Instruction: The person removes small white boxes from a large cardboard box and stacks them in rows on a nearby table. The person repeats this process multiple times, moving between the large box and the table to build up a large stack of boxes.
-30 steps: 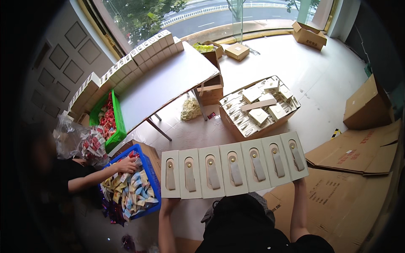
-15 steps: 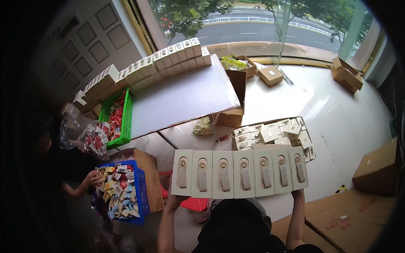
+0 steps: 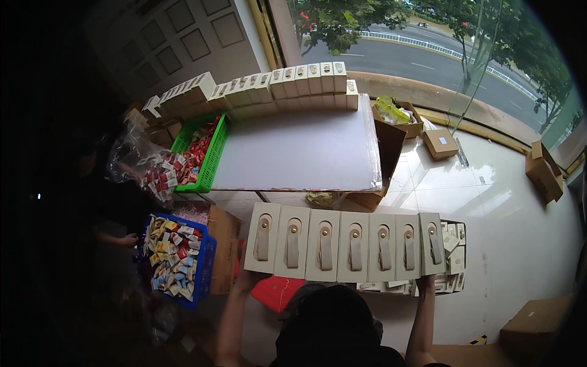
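A row of several pale cream gift boxes (image 3: 325, 244), each with a beige strap handle and a brass-coloured stud, hangs in the air in front of me. My left hand (image 3: 249, 280) grips the row at its lower left end, and my right hand (image 3: 426, 282) at its lower right end. Most of the fingers are hidden behind or under the boxes. The boxes stand side by side, pressed together, with the rightmost one slightly angled. Beyond them is a white-topped table (image 3: 299, 150), with similar boxes (image 3: 306, 82) lined up in stacked rows along its far edge.
A green basket (image 3: 214, 156) of red packets stands at the table's left. A blue basket (image 3: 205, 269) of mixed packets sits nearer, beside another person's hand (image 3: 128, 240). A carton of cream boxes (image 3: 455, 248) lies behind my load. A red stool (image 3: 275, 293) is below; cartons (image 3: 440, 144) stand right.
My view has turned leftward, so the table now sits more to the right and squarer to me. The held row now covers much of the carton of boxes. Both hands keep their hold.
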Action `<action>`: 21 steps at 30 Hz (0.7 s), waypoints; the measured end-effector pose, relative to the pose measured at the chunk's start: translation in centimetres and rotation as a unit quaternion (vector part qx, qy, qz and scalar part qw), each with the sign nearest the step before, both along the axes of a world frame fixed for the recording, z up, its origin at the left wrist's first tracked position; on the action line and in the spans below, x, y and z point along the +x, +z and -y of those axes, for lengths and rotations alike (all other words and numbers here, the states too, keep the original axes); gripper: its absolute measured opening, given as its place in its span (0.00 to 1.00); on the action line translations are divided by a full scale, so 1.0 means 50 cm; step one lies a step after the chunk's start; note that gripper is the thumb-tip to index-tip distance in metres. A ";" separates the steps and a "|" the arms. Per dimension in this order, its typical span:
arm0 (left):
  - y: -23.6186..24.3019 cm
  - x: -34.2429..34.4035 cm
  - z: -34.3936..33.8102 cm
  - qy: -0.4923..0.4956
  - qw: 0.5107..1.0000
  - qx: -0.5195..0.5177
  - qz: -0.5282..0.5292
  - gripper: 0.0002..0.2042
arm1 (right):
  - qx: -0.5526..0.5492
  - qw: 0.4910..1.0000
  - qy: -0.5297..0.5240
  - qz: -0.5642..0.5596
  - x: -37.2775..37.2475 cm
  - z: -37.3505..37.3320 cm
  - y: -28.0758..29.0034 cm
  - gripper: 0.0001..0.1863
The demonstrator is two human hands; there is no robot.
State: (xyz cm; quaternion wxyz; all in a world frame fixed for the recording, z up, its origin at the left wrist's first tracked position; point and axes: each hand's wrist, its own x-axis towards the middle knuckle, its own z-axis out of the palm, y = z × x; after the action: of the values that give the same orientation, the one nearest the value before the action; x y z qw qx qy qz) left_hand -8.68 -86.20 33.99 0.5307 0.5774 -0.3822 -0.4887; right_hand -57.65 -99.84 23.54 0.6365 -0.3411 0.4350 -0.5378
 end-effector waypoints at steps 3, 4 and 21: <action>0.044 0.014 0.086 0.028 0.974 -0.013 -0.224 0.29 | -0.015 1.000 0.004 0.006 0.043 0.100 0.004 0.20; 0.048 0.029 0.119 0.044 0.983 0.010 -0.177 0.27 | -0.024 1.000 0.001 0.005 0.058 0.135 0.010 0.20; 0.010 0.917 0.972 0.080 0.965 -0.236 0.079 0.39 | -0.108 0.988 0.082 0.076 0.927 1.100 0.165 0.27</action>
State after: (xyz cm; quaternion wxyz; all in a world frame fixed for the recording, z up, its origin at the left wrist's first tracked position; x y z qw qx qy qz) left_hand 37.17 -134.79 34.47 0.6576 0.5013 -0.4800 -0.2929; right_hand -11.31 -154.86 31.79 0.6694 -0.4003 0.2952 -0.5518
